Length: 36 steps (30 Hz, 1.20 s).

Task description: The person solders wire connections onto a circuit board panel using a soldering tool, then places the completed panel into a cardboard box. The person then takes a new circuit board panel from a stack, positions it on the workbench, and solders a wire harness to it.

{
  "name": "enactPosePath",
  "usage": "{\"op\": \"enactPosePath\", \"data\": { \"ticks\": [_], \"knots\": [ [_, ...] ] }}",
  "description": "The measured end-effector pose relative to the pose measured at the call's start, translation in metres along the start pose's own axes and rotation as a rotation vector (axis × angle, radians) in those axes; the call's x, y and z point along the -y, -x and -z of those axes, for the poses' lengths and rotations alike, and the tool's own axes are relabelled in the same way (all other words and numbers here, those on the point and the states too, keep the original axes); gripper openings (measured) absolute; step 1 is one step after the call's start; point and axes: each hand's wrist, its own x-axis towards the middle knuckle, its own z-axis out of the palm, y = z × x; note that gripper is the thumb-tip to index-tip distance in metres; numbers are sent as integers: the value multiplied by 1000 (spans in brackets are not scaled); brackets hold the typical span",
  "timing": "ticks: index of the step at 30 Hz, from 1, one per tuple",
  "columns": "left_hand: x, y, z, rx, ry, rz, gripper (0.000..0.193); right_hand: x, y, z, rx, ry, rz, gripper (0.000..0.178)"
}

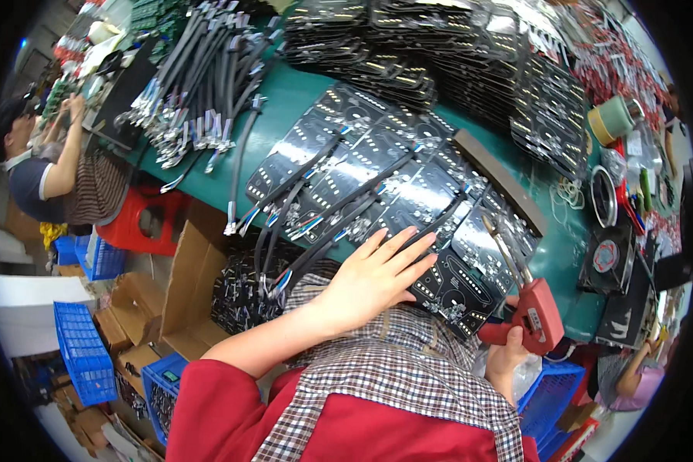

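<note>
My left hand lies with fingers spread over the near edge of a group of black circuit boards on the green table. Grey cables with coloured wire ends run across these boards, some hanging over the table's near edge. In my right hand is a red soldering gun, gripped by its handle at the right of the boards. Its long metal tip points away from me, above the right-hand board; whether it touches is unclear. A brown bar lies along the boards' far right side.
Tall stacks of black boards stand at the back. A heap of grey cables lies at far left. A greenish spool and a round metal-rimmed dish sit at right. Blue crates and a cardboard box stand below; a person works at left.
</note>
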Motion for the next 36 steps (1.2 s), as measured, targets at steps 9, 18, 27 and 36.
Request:
{"op": "enactPosePath", "data": {
  "ticks": [9,18,27,36],
  "knots": [
    [26,16,33,130,98,5,57,-11,20,-27,76,-99,-59,63],
    [195,-3,73,-571,-429,650,25,0,7,-16,40,-133,17,52],
    [223,8,108,-930,42,504,19,13,23,22,-137,-237,-103,52],
    [-23,33,-6,-543,207,16,31,7,63,43,184,-264,-289,61]
  ]
}}
